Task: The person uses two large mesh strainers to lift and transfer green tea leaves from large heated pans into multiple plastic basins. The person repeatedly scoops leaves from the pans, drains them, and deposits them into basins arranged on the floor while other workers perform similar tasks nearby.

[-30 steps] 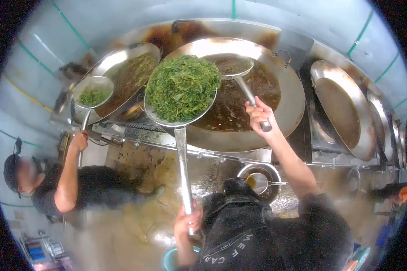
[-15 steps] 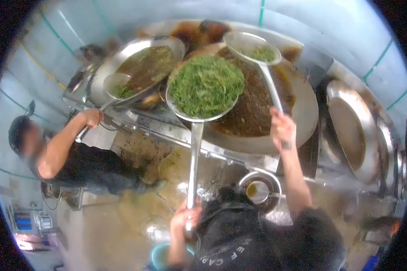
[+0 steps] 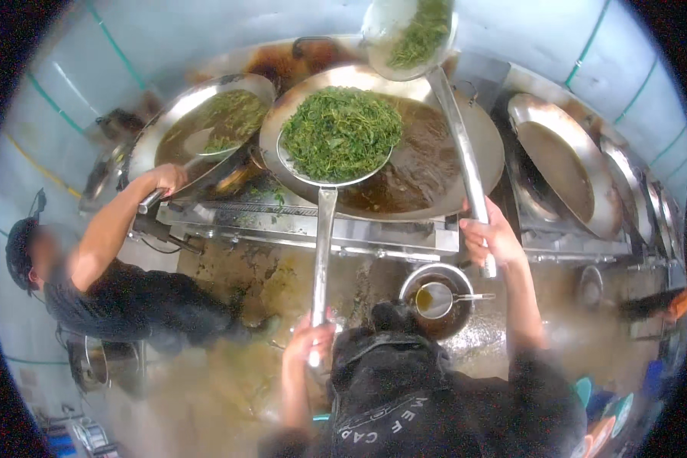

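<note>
My left hand [image 3: 308, 341] is closed around the lower end of the long metal handle of a round strainer [image 3: 324, 256]. A tall heap of wilted leafy greens [image 3: 342, 133] fills it and hides its bowl. It is held above a large wok [image 3: 481, 149] with bubbling brown liquid [image 3: 416, 164]. My right hand [image 3: 496, 233] grips the handle of a second long-handled round strainer [image 3: 383, 34]. That one is raised past the wok's far right rim, its bowl tilted, with some greens clinging inside.
On the left a person [image 3: 122, 282] holds a ladle [image 3: 198, 156] in another wok [image 3: 149, 145] with greens in liquid. A third wok [image 3: 607, 191] with brown liquid stands tilted at right. Below the large wok is a metal pot [image 3: 407, 294] with a small ladle [image 3: 439, 301] across it.
My right hand's strainer has risen and moved away from me, its bowl turning more upright. The heaped strainer stays over the large wok. The whole view has shifted slightly.
</note>
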### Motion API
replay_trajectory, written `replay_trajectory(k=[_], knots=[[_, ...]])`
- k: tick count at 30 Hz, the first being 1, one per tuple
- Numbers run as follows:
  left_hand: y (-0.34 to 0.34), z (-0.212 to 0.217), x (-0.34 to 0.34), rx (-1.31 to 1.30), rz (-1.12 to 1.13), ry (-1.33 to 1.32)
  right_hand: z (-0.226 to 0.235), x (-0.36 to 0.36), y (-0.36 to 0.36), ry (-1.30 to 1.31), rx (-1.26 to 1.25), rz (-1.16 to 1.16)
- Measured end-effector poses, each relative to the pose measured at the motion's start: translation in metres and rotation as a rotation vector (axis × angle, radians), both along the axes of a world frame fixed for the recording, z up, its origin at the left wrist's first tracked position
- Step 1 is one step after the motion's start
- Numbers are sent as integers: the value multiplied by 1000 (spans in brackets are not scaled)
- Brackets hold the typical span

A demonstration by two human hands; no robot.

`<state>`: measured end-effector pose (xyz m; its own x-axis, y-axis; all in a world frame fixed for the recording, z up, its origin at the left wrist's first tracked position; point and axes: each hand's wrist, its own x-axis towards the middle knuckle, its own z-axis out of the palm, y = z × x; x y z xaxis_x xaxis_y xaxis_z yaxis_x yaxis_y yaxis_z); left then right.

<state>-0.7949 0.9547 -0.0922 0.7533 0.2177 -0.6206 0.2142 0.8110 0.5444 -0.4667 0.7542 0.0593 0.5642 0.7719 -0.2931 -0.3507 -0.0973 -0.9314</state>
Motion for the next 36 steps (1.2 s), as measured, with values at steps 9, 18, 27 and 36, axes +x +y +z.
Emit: replay_trajectory(k=[9, 18, 27, 36], knots=[[25, 3, -12, 14, -213, -111, -59, -115, 5, -843, -892, 225], [-2, -11, -24, 8, -93, -131, -43, -99, 2, -271, -368, -21], [-13, -13, -24, -67, -42, -214, 7, -28, -61, -20, -155, -202], [-18, -31, -26, 5, 43, 6, 1, -24, -90, 722, -90, -149]])
